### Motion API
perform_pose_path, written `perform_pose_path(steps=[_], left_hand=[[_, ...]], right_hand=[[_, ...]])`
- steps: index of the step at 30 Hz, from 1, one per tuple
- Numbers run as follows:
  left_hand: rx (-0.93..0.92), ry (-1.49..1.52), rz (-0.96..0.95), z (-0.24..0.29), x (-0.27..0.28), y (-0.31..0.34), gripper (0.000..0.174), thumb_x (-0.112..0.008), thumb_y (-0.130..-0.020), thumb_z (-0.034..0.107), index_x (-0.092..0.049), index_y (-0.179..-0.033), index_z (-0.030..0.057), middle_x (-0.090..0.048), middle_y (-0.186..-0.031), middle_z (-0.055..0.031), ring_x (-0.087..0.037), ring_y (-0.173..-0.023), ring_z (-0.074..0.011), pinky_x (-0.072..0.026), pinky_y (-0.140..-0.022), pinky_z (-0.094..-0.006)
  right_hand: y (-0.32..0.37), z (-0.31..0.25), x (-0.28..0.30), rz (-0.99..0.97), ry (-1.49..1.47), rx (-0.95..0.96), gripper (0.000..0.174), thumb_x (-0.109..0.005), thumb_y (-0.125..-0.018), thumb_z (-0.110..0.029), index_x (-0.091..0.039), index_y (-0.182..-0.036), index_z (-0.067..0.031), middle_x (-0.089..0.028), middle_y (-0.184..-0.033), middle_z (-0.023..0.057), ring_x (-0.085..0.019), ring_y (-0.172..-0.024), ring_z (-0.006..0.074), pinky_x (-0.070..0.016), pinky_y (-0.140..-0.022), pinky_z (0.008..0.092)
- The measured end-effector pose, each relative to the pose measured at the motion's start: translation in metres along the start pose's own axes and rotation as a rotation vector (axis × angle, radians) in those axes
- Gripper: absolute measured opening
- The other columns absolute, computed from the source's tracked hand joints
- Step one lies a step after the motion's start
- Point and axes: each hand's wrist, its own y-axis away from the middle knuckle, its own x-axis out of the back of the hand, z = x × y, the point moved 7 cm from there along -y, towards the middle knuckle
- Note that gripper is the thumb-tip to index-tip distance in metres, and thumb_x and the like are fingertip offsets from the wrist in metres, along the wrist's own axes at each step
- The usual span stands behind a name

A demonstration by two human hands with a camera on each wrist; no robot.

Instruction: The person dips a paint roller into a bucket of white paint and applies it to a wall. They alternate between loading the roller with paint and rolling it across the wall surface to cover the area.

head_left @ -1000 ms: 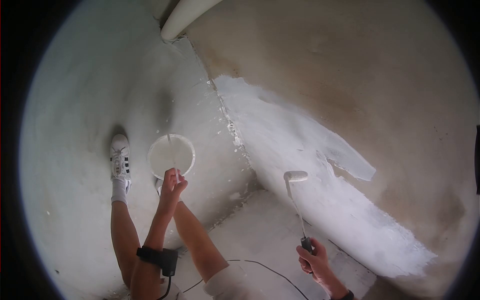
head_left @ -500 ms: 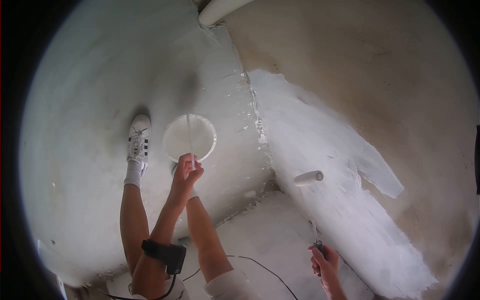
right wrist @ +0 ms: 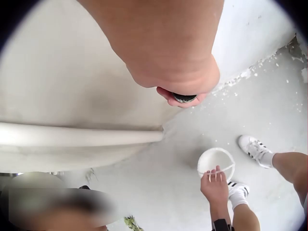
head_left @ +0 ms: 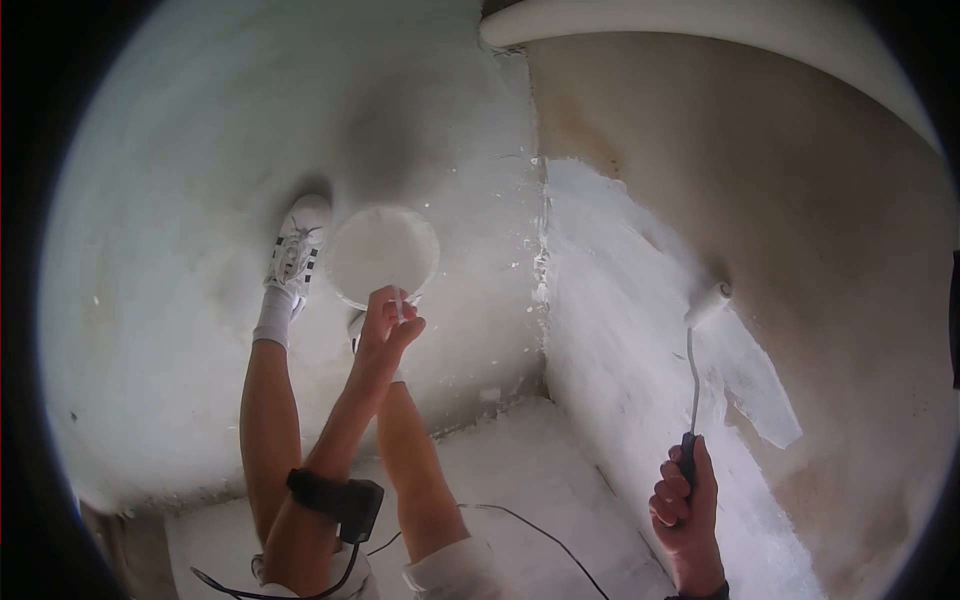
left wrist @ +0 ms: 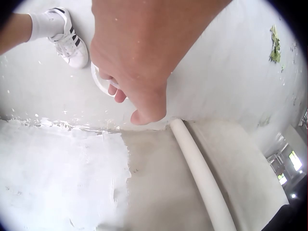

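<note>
In the head view my left hand (head_left: pixel 390 325) pinches the white bail handle (head_left: pixel 400 304) of a round white bucket (head_left: pixel 435 256). The bucket hangs or stands low in front of my legs, with pale paint inside. My right hand (head_left: pixel 686 502) grips the dark handle of a paint roller (head_left: pixel 708 306) with a thin metal frame. Its white sleeve lies against the wall at the upper edge of the white painted patch (head_left: pixel 620 330). The right wrist view shows the dark handle end (right wrist: pixel 185 98) in that hand, the sleeve hidden behind the forearm.
Bare brownish wall (head_left: pixel 680 120) surrounds the paint. A thick white pipe (head_left: pixel 620 22) runs along the wall. White flecks dot the floor by the wall's foot. My shoe (head_left: pixel 298 240) stands left of the bucket, and a black cable (head_left: pixel 545 545) trails near my legs.
My right hand has raised the roller from the lower wall area up to the paint's upper edge. The left hand keeps its hold on the bail. The head view has shifted.
</note>
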Motion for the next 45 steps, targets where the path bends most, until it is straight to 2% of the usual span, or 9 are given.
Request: perform_pose_path(steps=[5,9,14,19,26,30,34,41,45], left_hand=[[0.003,0.035,-0.014,-0.006,-0.007,-0.003,0.041,-0.065,-0.087,0.011,-0.044,-0.121,0.011,-0.046,-0.106,-0.0027,-0.047,-0.106,-0.0131,-0.0358,-0.101,-0.0318],[0.004,0.027,-0.063,-0.001,-0.012,-0.003,0.042,-0.065,-0.086,0.009,-0.042,-0.121,0.0112,-0.044,-0.107,-0.0035,-0.045,-0.109,-0.0141,-0.0316,-0.106,-0.032],[0.02,0.008,-0.066,0.001,-0.011,-0.005,0.042,-0.065,-0.086,0.012,-0.042,-0.121,0.0106,-0.043,-0.106,-0.0043,-0.043,-0.112,-0.0152,-0.0292,-0.108,-0.0326],[0.022,-0.002,-0.053,0.004,-0.011,-0.008,0.043,-0.065,-0.086,0.013,-0.041,-0.122,0.0101,-0.043,-0.107,-0.0041,-0.044,-0.111,-0.0148,-0.0306,-0.107,-0.0324],[0.021,0.079,0.052,0.009,-0.005,-0.02,0.044,-0.066,-0.087,0.014,-0.044,-0.124,0.0108,-0.046,-0.111,-0.0036,-0.046,-0.104,-0.0127,-0.0366,-0.099,-0.0316],[0.053,0.02,0.035,0.015,-0.006,-0.018,0.044,-0.066,-0.087,0.017,-0.044,-0.125,0.0106,-0.047,-0.108,-0.0041,-0.046,-0.107,-0.0132,-0.0353,-0.1,-0.0316],[0.042,-0.022,0.059,0.029,0.002,-0.016,0.045,-0.065,-0.088,0.02,-0.044,-0.126,0.0103,-0.047,-0.106,-0.0047,-0.046,-0.109,-0.0141,-0.0339,-0.101,-0.0314],[0.034,-0.056,0.034,0.035,0.008,-0.015,0.047,-0.065,-0.088,0.023,-0.043,-0.128,0.0086,-0.046,-0.106,-0.0051,-0.042,-0.114,-0.0172,-0.03,-0.105,-0.0343],[0.011,-0.118,0.012,0.007,0.011,-0.016,0.048,-0.064,-0.088,0.024,-0.042,-0.127,0.0083,-0.046,-0.109,-0.0067,-0.039,-0.118,-0.0207,-0.0199,-0.112,-0.0404]], right_hand=[[-0.088,-0.007,-0.054,-0.066,0.148,0.103,0.031,-0.052,-0.101,-0.042,-0.052,-0.09,-0.0133,-0.035,-0.057,-0.0057,-0.026,-0.039,0.0054,-0.0222,-0.035,0.0233],[-0.18,-0.002,-0.126,-0.195,0.063,0.037,0.029,-0.052,-0.101,-0.035,-0.044,-0.082,-0.0145,-0.038,-0.06,-0.0047,-0.032,-0.044,0.0064,-0.0279,-0.04,0.0243],[-0.236,0.0,-0.182,-0.083,-0.032,-0.043,0.026,-0.051,-0.102,-0.031,-0.043,-0.083,-0.0145,-0.042,-0.064,-0.0031,-0.034,-0.046,0.0077,-0.0308,-0.044,0.025],[-0.157,-0.012,-0.117,-0.153,0.011,-0.098,0.03,-0.054,-0.101,-0.033,-0.044,-0.08,-0.0133,-0.04,-0.061,-0.0047,-0.035,-0.044,0.0059,-0.0292,-0.04,0.0231],[0.001,-0.034,-0.025,0.08,-0.027,-0.139,0.029,-0.054,-0.1,-0.037,-0.052,-0.087,-0.0109,-0.037,-0.058,-0.0068,-0.028,-0.038,0.0046,-0.0216,-0.034,0.0224],[0.011,-0.035,-0.016,0.103,-0.017,-0.125,0.029,-0.054,-0.1,-0.037,-0.053,-0.088,-0.0108,-0.037,-0.058,-0.007,-0.027,-0.038,0.0045,-0.021,-0.034,0.0222],[-0.085,-0.025,-0.054,-0.035,0.008,-0.171,0.033,-0.053,-0.1,-0.036,-0.047,-0.079,-0.0127,-0.036,-0.057,-0.0063,-0.029,-0.04,0.0046,-0.0222,-0.035,0.0218],[-0.361,0.024,-0.145,-0.158,0.04,-0.267,0.026,-0.051,-0.1,-0.027,-0.043,-0.079,-0.014,-0.041,-0.061,-0.0039,-0.04,-0.046,0.0068,-0.0356,-0.041,0.023],[-0.384,0.045,-0.177,-0.052,0.028,-0.119,0.026,-0.048,-0.101,-0.026,-0.042,-0.079,-0.0142,-0.039,-0.061,-0.004,-0.037,-0.047,0.0064,-0.0336,-0.043,0.023]])
